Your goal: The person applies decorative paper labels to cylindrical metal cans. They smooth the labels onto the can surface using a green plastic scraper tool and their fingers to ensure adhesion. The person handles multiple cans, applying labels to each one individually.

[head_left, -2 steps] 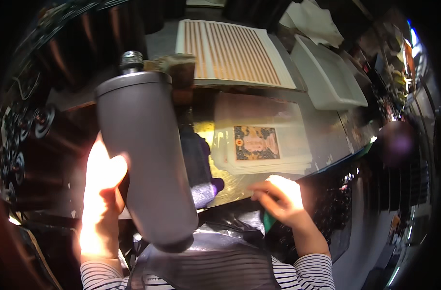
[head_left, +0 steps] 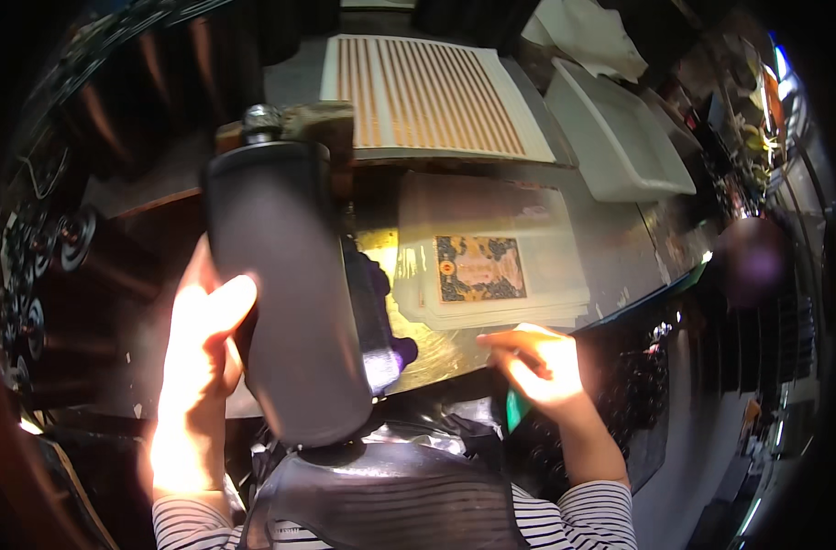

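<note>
A large matte grey cylinder (head_left: 285,284), shaped like a bottle, stands tilted in front of me. It has a dark rim and a shiny metal knob (head_left: 262,119) at its far end. My left hand (head_left: 203,316) grips its left side, thumb on the near face and the other fingers partly hidden behind it. My right hand (head_left: 539,367) is at the near table edge, its fingers bent together and its palm out of sight. A green piece (head_left: 516,410) shows just under that hand; whether it is held is unclear.
Beyond my right hand lies a stack of translucent sheets (head_left: 555,275) with an ornate printed card (head_left: 480,269). Farther back are a striped orange-and-white sheet (head_left: 427,96) and a white plastic tray (head_left: 615,137). A dark purple-edged object (head_left: 381,316) sits beside the cylinder. Dark rollers (head_left: 79,234) stand left.
The cylinder's far end has dipped lower and moved right, while its near end has risen slightly. My left hand has shifted right with it; my right hand has moved slightly right.
</note>
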Motion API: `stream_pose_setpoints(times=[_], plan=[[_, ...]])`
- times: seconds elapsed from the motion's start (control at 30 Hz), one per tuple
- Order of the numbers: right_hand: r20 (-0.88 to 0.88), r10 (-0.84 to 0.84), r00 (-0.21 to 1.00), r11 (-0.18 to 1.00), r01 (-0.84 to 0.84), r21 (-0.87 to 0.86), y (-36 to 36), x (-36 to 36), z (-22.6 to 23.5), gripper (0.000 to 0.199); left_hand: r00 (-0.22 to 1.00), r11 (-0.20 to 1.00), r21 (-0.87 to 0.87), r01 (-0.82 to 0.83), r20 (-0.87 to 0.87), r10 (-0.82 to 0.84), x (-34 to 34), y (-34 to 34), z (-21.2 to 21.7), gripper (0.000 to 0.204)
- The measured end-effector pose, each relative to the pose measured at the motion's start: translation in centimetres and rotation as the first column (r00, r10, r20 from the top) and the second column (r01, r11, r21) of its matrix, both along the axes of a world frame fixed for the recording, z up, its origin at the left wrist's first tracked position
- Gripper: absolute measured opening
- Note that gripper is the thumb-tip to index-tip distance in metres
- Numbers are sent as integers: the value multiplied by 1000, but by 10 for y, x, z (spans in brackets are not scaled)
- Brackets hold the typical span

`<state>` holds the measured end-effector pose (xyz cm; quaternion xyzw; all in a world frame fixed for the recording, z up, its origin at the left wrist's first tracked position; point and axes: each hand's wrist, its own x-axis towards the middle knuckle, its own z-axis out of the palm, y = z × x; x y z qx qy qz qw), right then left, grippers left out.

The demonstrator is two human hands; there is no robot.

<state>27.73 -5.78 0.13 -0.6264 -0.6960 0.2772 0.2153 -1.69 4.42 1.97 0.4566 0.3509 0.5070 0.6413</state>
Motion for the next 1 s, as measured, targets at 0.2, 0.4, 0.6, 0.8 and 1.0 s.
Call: stream_pose_setpoints(times=[0.2,0.4,0.6,0.8,1.0], plan=[[453,26,891,987,-94,127,50,50,-38,41,989,996,-86,-25,-149,12,11,11,-21,53],[774,-37,632,968,-168,184,102,63,-78,48,932,967,54,-249,-256,254,29,14,-15,77],[658,73,749,974,-197,116,179,121,-70,30,921,959,22,-284,-271,279,24,18,-21,68],[496,138,857,988,-154,-8,232,150,-95,66,966,967,-37,-252,-64,250,25,12,-24,66],[732,-202,651,923,-124,365,228,160,-126,38,985,979,-153,-133,-133,113,22,23,-10,84]])
